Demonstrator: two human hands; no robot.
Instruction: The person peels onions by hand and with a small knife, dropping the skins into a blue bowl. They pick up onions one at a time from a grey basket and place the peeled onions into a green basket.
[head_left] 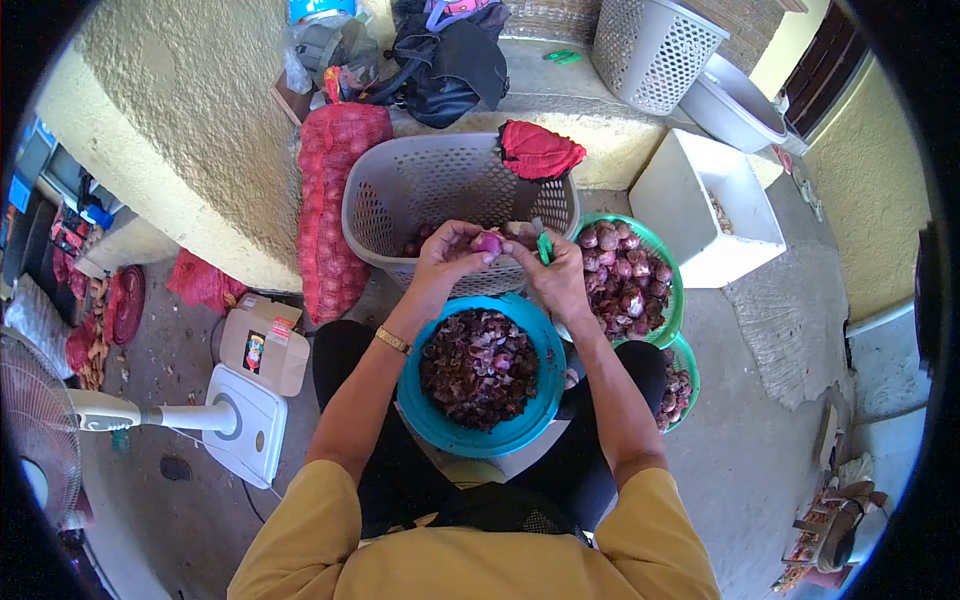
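Note:
My left hand point(447, 252), a gold watch on its wrist, pinches a purple-red onion point(487, 242) between thumb and fingers. Close against the onion's right side are the thumb and fingertips of my right hand point(556, 275). A small knife with a green handle point(544, 248) is tucked in that hand; its blade is hard to make out. Beneath both hands, a blue basin point(412, 403) between my knees holds dark and purple onion skins point(478, 370). Just beyond them stands a grey perforated basket point(430, 150) with some onions low inside, partly hidden by my left hand.
A green basket point(677, 300) full of onions stands right, with another green basket point(694, 398) nearer. Red cloth point(540, 150) hangs over the grey basket's rim. A red mesh sack point(335, 210) leans left of it. A white box point(700, 200) and a fan point(150, 415) flank the area.

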